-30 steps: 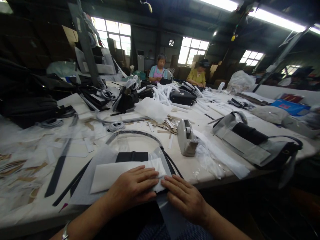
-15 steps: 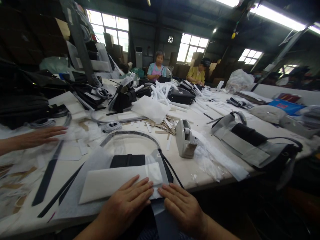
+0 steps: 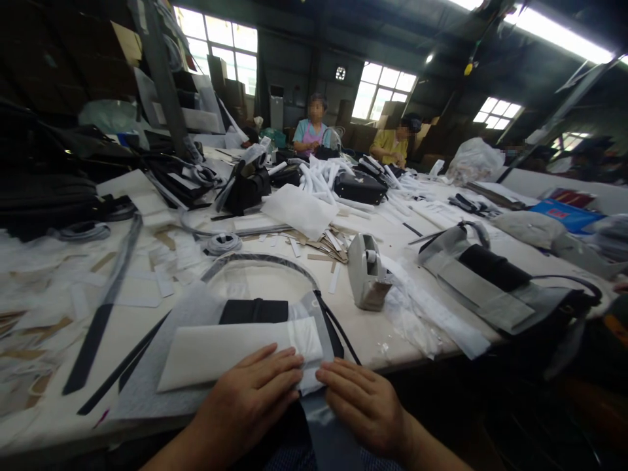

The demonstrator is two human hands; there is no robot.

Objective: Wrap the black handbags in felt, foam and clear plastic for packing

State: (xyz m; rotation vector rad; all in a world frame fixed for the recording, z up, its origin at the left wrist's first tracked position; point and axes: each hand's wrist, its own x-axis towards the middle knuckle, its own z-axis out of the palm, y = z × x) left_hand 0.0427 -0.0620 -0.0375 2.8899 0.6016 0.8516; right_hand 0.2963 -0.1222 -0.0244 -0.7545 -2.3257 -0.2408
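In front of me on the table's near edge lies a black handbag [image 3: 259, 311] partly covered by thin translucent wrapping [image 3: 142, 392]. A white padding sheet [image 3: 220, 350] rests across its front, and the arched handle [image 3: 260, 260] stands behind, wrapped in clear film. With fingers stretched out flat, my left hand [image 3: 255, 389] presses on the sheet's lower right part. Close beside it, my right hand [image 3: 360, 402] lies flat over the wrapping's right edge. Between my fingertips is a folded white piece [image 3: 310, 379]. A smooth grey strip [image 3: 326, 425] hangs below the table edge, partly under my right hand.
A grey tape dispenser [image 3: 367, 275] stands right of the handbag. Another wrapped bag [image 3: 490, 275] lies at the right edge. Paper and card scraps [image 3: 44, 333] litter the left. Dark strips [image 3: 91, 353] lie nearby. Two people [image 3: 313, 134] work across the table.
Another person's hand, which reached in from the left, is out of view. My hands stay almost in place on the wrapping. The view has shifted slightly.
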